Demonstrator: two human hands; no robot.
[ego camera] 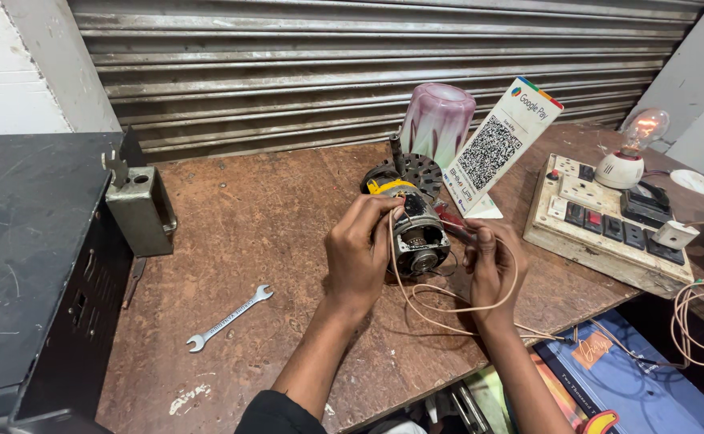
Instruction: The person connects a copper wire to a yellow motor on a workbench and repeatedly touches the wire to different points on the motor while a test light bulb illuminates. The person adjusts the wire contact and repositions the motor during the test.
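Worn brown bench [271,217]: left hand [360,253] grips small motor [416,233]; right hand [488,261] pinches wire [448,309].

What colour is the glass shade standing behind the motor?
The glass shade is purple-pink with white streaks, seen clearly in the head view.

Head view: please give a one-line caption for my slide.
Left hand steadies a small electric motor on a worn workbench; right hand holds its thin wire.
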